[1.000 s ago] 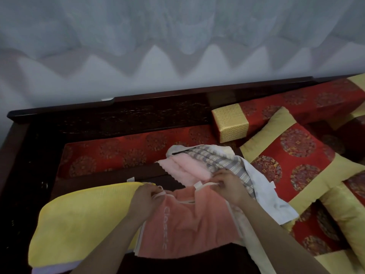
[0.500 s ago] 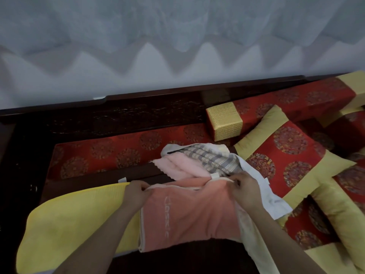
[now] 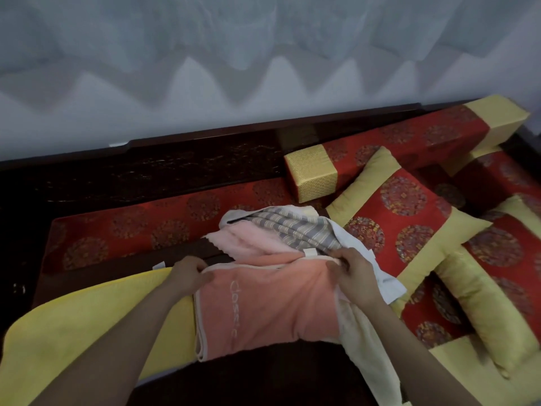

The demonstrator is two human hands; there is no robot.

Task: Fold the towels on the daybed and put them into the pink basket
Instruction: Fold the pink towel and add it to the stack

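Observation:
A salmon-coloured towel [image 3: 269,309] with stitched lettering lies folded in front of me on the dark daybed. My left hand [image 3: 190,273] pinches its top left corner and my right hand [image 3: 352,273] pinches its top right corner. Behind it sits a pile: a light pink towel [image 3: 248,240], a grey striped towel [image 3: 295,230] and a white towel [image 3: 377,276]. A yellow towel [image 3: 96,320] is spread out to the left, partly under the salmon one. A cream towel [image 3: 369,347] hangs under my right forearm. No pink basket is in view.
Red and gold cushions [image 3: 404,218] crowd the right side, with a long bolster [image 3: 316,171] behind them. A red patterned mat [image 3: 140,227] covers the daybed's back part. The dark wooden backrest [image 3: 175,168] runs along a pale curtained wall.
My hands have drawn apart along the salmon towel's top edge, pulling it flat and wider. The view has shifted slightly left.

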